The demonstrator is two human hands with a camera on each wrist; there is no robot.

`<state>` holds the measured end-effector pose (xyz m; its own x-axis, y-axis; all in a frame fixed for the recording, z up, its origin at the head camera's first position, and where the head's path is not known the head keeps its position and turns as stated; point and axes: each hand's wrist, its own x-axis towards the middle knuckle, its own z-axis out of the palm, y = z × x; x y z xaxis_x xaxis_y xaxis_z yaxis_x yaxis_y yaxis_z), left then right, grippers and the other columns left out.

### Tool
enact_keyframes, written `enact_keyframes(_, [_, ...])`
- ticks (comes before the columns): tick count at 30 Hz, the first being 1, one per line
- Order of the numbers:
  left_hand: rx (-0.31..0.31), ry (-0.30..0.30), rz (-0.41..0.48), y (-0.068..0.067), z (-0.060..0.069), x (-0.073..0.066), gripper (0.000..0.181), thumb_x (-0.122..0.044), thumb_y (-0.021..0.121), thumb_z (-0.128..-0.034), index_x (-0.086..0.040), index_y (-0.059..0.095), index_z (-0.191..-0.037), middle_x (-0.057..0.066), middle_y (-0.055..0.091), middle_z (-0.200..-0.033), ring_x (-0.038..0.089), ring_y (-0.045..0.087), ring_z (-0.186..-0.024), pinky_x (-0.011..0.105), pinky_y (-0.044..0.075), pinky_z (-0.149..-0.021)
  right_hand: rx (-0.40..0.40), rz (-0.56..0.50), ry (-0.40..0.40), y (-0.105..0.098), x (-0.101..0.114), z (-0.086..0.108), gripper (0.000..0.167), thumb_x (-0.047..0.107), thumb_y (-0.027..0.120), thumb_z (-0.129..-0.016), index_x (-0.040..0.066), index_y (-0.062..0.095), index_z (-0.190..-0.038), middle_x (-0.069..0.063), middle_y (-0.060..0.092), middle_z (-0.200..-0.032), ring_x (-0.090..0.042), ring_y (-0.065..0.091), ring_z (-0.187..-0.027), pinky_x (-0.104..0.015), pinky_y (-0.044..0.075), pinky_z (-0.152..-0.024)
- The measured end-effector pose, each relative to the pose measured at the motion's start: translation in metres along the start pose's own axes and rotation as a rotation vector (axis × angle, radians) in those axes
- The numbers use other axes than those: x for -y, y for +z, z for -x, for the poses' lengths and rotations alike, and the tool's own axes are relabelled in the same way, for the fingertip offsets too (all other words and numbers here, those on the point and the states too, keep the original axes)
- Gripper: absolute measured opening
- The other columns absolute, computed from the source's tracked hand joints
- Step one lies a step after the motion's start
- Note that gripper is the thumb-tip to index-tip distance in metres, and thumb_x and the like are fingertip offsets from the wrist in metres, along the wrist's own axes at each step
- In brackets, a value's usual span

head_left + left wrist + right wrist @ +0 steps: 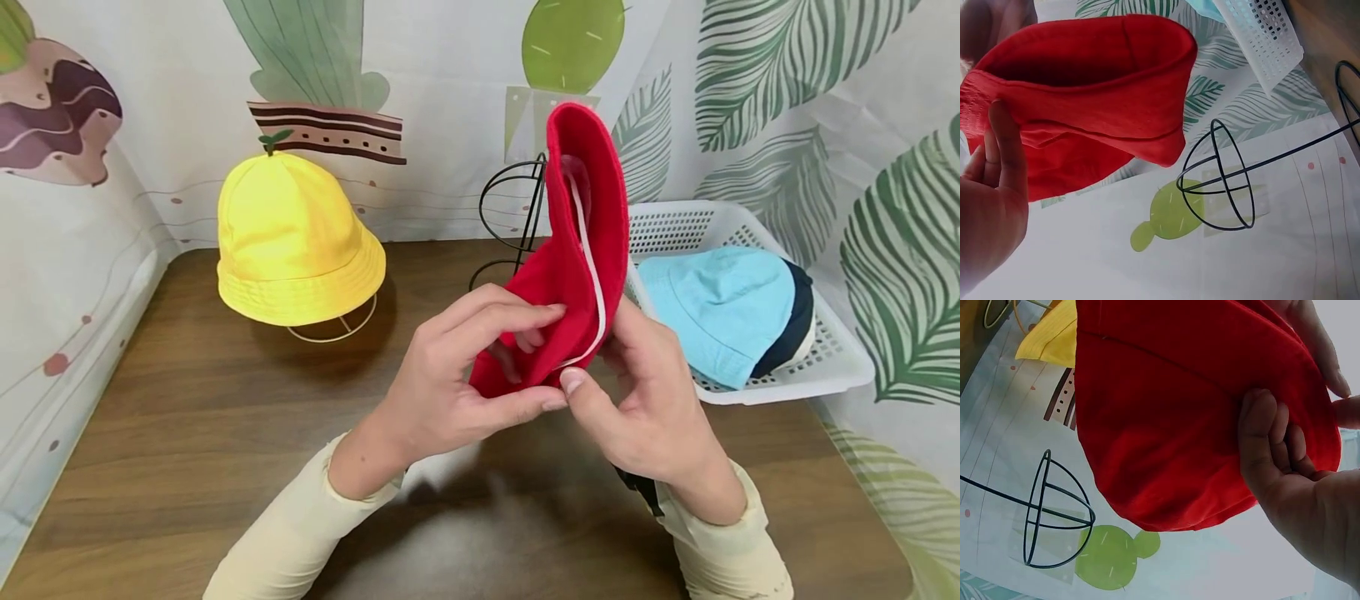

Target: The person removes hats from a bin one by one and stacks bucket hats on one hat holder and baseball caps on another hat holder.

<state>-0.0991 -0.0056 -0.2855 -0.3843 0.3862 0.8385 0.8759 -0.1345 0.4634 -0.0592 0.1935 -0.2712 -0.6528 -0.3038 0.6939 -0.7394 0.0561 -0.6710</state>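
Both hands hold a red bucket hat [536,283] up above the table, folded and tilted so its inside and a pale inner band show in the head view. My left hand [465,367] grips the near left part, thumb low and fingers on the cloth. On the other side my right hand [652,392] pinches the lower edge, its thumb close to the left thumb. Curled right fingers [1266,431] press the cloth from outside in the right wrist view. Behind the hat stands a black wire hat stand [1222,178] with a domed top, carrying nothing.
At the left, a yellow bucket hat [292,242] with a green sprout sits on a gold wire stand [337,333]. A white basket [832,375] at the right contains a light blue hat [720,308] and a dark one [791,321]. The wooden table [187,433] meets a printed cloth backdrop.
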Motion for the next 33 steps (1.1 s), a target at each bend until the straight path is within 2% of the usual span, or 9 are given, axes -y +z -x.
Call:
enact_keyframes(7, [0.005,-0.020,-0.009,0.000,0.000,0.001,0.037,-0.008,0.081,-0.0898,0.004,0.070,-0.124,0.010,0.069,-0.106,0.015,0.066,-0.092,0.028,0.061,-0.074,-0.020,0.037,0.000,0.000,0.000,-0.002,0.045,-0.011,0.060,-0.081,-0.008,0.062,-0.125,-0.016,0.073,-0.109,-0.024,0.073,-0.093,-0.033,0.063,-0.087])
enact_keyframes(10, [-0.006,-0.024,-0.038,0.000,0.001,0.002,0.032,-0.003,0.074,-0.0909,0.003,0.072,-0.122,0.010,0.070,-0.107,0.015,0.066,-0.092,0.026,0.060,-0.071,-0.018,0.048,0.011,0.001,0.000,-0.003,0.044,-0.011,0.063,-0.081,-0.007,0.062,-0.126,-0.015,0.074,-0.111,-0.025,0.074,-0.094,-0.034,0.063,-0.087])
enact_keyframes(18, [-0.095,-0.033,-0.112,0.004,0.004,0.009,0.027,0.002,0.067,-0.0907,-0.001,0.077,-0.116,0.007,0.071,-0.098,0.013,0.063,-0.087,0.026,0.053,-0.058,-0.028,0.122,0.051,0.000,-0.009,-0.002,0.037,-0.010,0.063,-0.086,-0.005,0.065,-0.122,-0.009,0.074,-0.112,-0.023,0.074,-0.093,-0.032,0.064,-0.083])
enact_keyframes(22, [-0.129,-0.032,-0.124,0.004,0.004,0.012,0.024,0.002,0.068,-0.0904,-0.001,0.077,-0.113,0.008,0.070,-0.097,0.014,0.063,-0.086,0.026,0.053,-0.061,-0.029,0.136,0.050,-0.002,-0.013,-0.003,0.034,-0.010,0.063,-0.087,-0.006,0.064,-0.120,-0.009,0.074,-0.110,-0.022,0.074,-0.090,-0.032,0.064,-0.081])
enact_keyframes(27, [-0.186,-0.023,-0.135,0.002,0.003,0.014,0.020,0.002,0.068,-0.0908,0.001,0.077,-0.108,0.011,0.070,-0.097,0.015,0.065,-0.083,0.027,0.058,-0.068,-0.034,0.133,0.053,-0.007,-0.016,-0.003,0.036,-0.011,0.065,-0.084,-0.010,0.063,-0.121,-0.013,0.075,-0.112,-0.025,0.076,-0.093,-0.034,0.064,-0.084])
enact_keyframes(33, [-0.249,-0.019,-0.164,-0.004,-0.001,0.012,0.017,0.003,0.066,-0.0906,0.004,0.077,-0.103,0.012,0.069,-0.094,0.016,0.062,-0.080,0.024,0.056,-0.065,-0.062,0.141,0.089,-0.013,-0.015,-0.001,0.038,-0.011,0.067,-0.083,-0.009,0.063,-0.121,-0.014,0.075,-0.111,-0.025,0.075,-0.093,-0.034,0.064,-0.085])
